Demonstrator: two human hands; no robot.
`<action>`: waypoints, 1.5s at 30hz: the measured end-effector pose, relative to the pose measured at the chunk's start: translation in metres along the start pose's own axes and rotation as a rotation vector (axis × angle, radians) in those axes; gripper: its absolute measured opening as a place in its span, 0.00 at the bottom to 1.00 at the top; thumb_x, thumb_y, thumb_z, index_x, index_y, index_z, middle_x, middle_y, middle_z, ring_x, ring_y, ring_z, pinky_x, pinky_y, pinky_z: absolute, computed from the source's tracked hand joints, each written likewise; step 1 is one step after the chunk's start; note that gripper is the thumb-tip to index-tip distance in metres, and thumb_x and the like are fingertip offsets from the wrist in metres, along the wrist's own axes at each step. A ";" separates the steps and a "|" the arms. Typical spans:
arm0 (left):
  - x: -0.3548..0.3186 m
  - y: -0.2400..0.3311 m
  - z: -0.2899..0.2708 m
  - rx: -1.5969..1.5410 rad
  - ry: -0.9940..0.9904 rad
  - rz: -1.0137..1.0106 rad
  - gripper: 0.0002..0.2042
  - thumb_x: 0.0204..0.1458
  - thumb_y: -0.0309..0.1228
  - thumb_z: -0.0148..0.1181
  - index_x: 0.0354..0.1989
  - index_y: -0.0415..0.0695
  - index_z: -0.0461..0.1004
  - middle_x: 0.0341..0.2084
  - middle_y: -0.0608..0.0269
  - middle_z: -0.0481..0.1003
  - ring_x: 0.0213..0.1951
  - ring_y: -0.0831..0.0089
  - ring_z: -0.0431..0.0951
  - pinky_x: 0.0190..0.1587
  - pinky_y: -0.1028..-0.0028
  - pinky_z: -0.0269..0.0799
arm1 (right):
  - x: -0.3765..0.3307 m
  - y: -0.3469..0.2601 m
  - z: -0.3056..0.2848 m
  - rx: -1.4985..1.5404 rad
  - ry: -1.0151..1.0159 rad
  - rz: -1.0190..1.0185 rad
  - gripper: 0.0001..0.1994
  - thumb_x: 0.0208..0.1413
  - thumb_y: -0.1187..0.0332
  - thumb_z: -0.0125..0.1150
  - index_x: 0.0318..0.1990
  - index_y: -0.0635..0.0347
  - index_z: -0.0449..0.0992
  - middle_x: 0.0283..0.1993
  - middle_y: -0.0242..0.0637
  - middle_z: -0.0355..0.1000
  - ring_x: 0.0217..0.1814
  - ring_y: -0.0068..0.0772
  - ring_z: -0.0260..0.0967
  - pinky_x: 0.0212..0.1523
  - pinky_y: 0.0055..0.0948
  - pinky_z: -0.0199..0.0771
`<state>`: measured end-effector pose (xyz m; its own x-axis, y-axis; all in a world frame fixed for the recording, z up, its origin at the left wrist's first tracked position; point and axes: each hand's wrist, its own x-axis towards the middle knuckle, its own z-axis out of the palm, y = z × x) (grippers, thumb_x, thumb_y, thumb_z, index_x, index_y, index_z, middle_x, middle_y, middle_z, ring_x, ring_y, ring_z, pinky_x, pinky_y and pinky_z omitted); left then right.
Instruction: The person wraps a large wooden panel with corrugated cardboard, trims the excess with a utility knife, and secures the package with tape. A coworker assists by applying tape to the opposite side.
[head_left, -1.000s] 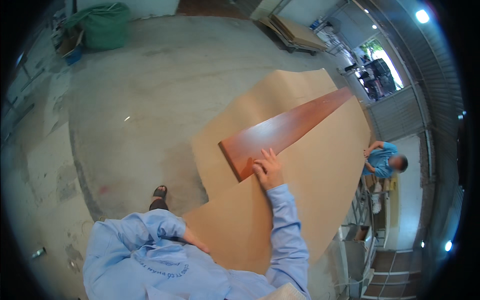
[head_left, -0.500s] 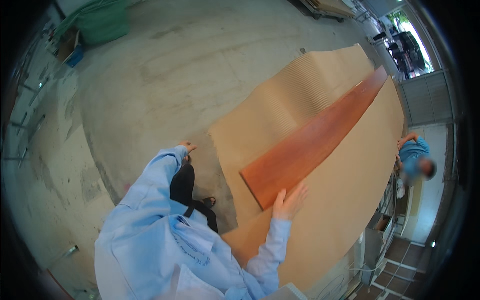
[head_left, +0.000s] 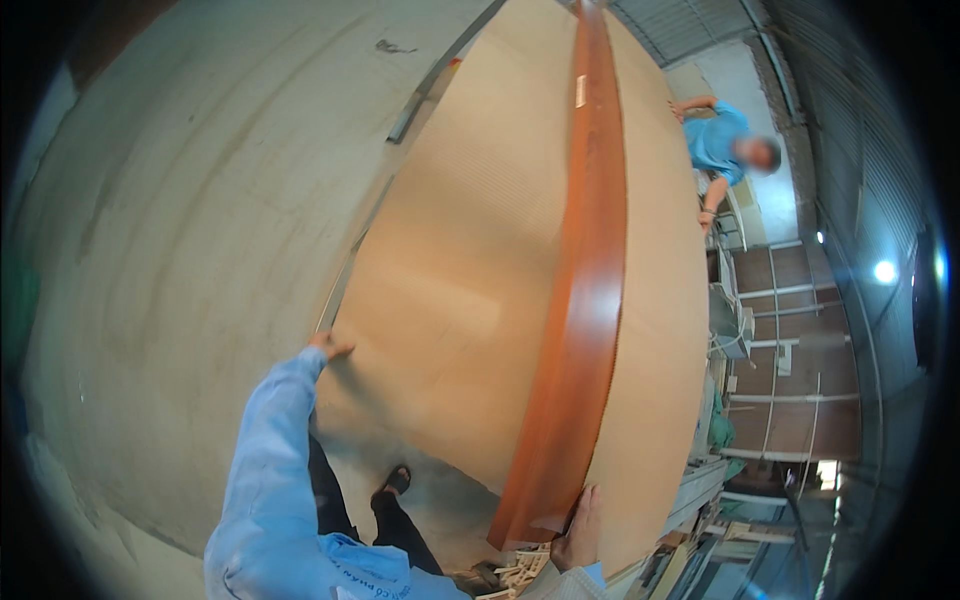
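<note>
A long reddish-brown wooden board (head_left: 585, 290) lies lengthwise on a large sheet of corrugated cardboard (head_left: 450, 290). My left hand (head_left: 332, 346) is at the left edge of the cardboard, thumb side over the top and fingers curled at the rim; its underside is hidden. By the near end of the board, my right hand (head_left: 580, 532) rests flat against the right side, fingers stretched out and close together. A small pale label (head_left: 581, 91) sits toward the far end of the board.
On the far right, a person in a blue shirt (head_left: 718, 140) reaches toward the cardboard's edge. A dark metal bar (head_left: 440, 75) runs along its far left side. Below my right hand lie several pale wooden sticks (head_left: 525, 570). Concrete floor (head_left: 200, 250) stretches to the left.
My view has turned, so board and cardboard now run more upright in the picture. My left hand has come from free air to the cardboard's left edge. My right hand stays by the board's near end.
</note>
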<state>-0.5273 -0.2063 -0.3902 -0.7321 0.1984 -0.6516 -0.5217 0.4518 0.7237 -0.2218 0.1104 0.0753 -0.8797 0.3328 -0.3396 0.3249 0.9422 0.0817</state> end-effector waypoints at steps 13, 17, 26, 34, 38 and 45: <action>-0.324 0.119 -0.059 -0.175 -0.431 0.354 0.17 0.55 0.35 0.59 0.50 0.39 0.74 0.39 0.61 0.78 0.41 0.73 0.76 0.44 0.72 0.72 | -0.048 0.065 0.049 0.114 0.149 0.231 0.37 0.39 0.79 0.59 0.63 0.69 0.57 0.64 0.61 0.57 0.63 0.65 0.57 0.61 0.51 0.62; -0.362 0.181 -0.052 -0.099 -0.438 0.276 0.14 0.54 0.31 0.57 0.48 0.39 0.74 0.37 0.64 0.77 0.39 0.75 0.75 0.43 0.72 0.71 | -0.060 0.091 0.011 0.199 0.175 0.182 0.29 0.41 0.82 0.55 0.57 0.66 0.64 0.44 0.60 0.70 0.44 0.64 0.69 0.44 0.53 0.72; -0.389 0.215 -0.045 -0.316 -0.347 0.427 0.18 0.51 0.30 0.59 0.50 0.37 0.72 0.40 0.62 0.77 0.42 0.73 0.77 0.47 0.72 0.72 | -0.065 0.097 -0.031 -0.048 0.143 0.101 0.25 0.40 0.79 0.65 0.50 0.64 0.66 0.45 0.50 0.73 0.41 0.59 0.74 0.39 0.51 0.77; -0.360 0.081 -0.020 -0.147 -0.215 0.289 0.20 0.53 0.36 0.64 0.52 0.39 0.74 0.43 0.57 0.79 0.43 0.69 0.79 0.48 0.70 0.73 | -0.062 0.093 -0.012 -0.031 0.174 0.101 0.20 0.40 0.81 0.63 0.45 0.64 0.67 0.44 0.49 0.73 0.40 0.57 0.75 0.37 0.50 0.77; -0.333 0.016 0.005 -0.304 -0.208 0.033 0.20 0.54 0.37 0.64 0.51 0.39 0.74 0.39 0.58 0.80 0.40 0.69 0.80 0.45 0.69 0.75 | -0.056 0.087 0.004 -0.027 0.252 0.066 0.24 0.43 0.82 0.58 0.53 0.63 0.68 0.36 0.53 0.74 0.37 0.60 0.74 0.37 0.52 0.75; -0.359 0.043 -0.002 -0.333 -0.277 0.113 0.19 0.56 0.36 0.62 0.50 0.36 0.74 0.40 0.58 0.79 0.41 0.71 0.79 0.45 0.69 0.74 | -0.051 0.105 0.007 0.025 0.235 0.003 0.27 0.44 0.84 0.53 0.57 0.62 0.69 0.34 0.58 0.74 0.36 0.63 0.71 0.38 0.53 0.72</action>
<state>-0.2880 -0.2598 -0.1246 -0.6718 0.4761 -0.5674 -0.5906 0.1179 0.7983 -0.1401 0.1921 0.0942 -0.9344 0.3382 -0.1117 0.3337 0.9409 0.0580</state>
